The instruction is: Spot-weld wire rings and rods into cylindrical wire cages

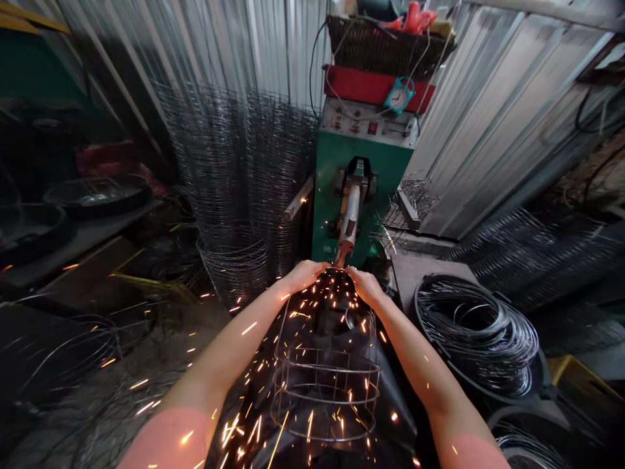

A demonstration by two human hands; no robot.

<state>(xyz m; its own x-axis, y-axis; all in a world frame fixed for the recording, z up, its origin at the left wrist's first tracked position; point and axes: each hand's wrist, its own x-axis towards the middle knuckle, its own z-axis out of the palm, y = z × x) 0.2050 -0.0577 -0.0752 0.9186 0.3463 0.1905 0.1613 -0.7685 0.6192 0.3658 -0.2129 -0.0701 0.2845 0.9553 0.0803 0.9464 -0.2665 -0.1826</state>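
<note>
My left hand (305,273) and my right hand (365,284) both grip the far end of a round wire cage (326,384), which stretches back toward me over a black apron. The cage's far end sits under the electrode arm (349,218) of a green spot welding machine (361,163). Orange sparks fly out from that point and fall over my forearms and the cage. Both hands have their fingers curled over the wire frame.
Tall stacks of finished wire cages (239,189) stand at the left of the machine. Coils of wire rings (476,332) lie on the right. Dark round pans (97,192) rest on a shelf at the left. Corrugated metal walls close in behind.
</note>
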